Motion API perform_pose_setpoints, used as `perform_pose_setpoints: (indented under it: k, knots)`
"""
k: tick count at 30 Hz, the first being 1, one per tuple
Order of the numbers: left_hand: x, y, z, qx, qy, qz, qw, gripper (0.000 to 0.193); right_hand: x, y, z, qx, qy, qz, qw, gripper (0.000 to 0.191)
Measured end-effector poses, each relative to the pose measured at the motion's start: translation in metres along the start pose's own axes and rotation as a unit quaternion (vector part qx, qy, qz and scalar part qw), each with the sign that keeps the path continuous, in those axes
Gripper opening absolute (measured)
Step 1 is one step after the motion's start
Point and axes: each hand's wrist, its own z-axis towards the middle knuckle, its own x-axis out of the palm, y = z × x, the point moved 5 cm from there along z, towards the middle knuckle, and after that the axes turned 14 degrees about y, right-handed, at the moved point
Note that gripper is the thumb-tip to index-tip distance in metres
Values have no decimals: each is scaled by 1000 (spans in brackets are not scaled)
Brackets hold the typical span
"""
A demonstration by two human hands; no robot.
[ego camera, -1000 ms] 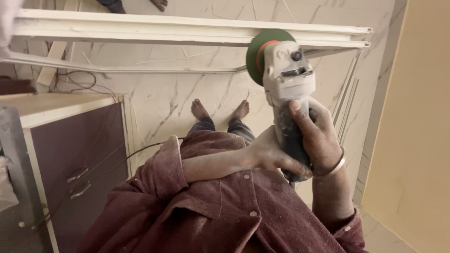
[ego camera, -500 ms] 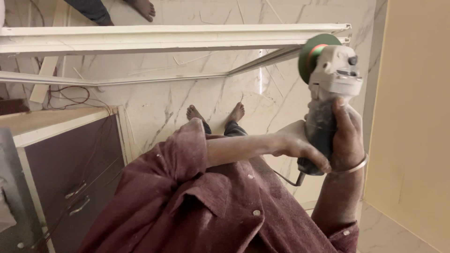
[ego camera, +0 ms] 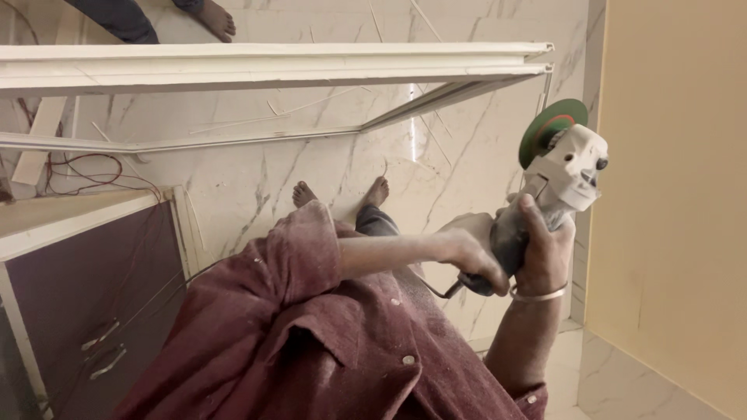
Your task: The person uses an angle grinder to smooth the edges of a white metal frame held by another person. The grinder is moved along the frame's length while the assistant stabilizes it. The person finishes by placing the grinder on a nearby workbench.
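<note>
Both hands wrapped around a grinder [ego camera: 562,175] at right of view, held up over the marble floor [ego camera: 311,167].

Left hand [ego camera: 471,250]: arm stretched across the chest from the rolled maroon sleeve [ego camera: 299,249], fingers curled tight around the dark rear of the handle, low on the tool. Cord looping out just beneath it.

Right hand [ego camera: 542,249]: closed around the handle just above and beside the left, thumb up along the body, metal bangle [ego camera: 537,295] at the wrist.

Grinder head well clear of both grips, projecting up and to the right: pale housing, then the green disc [ego camera: 549,128] at the very top, tilted, near the tan wall [ego camera: 669,194].

Disc close beside the right end of the long white frame [ego camera: 272,62] spanning the top of view; touching or not, cannot tell.

Bare feet [ego camera: 339,193] on the floor below. Purple cabinet [ego camera: 85,288] with metal pulls at lower left. Another person's bare foot [ego camera: 214,17] at the top edge.
</note>
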Motion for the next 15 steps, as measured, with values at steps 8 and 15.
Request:
perform_pose_setpoints:
  k: [8, 15]
  knots:
    - [-14, -6, -44, -15, -118, 5, 993, 66, 43, 13, 26, 10, 96, -57, 994, 20]
    - [-41, -5, -54, 50, -158, -62, 984, 58, 70, 19, 56, 28, 156, -95, 983, 19]
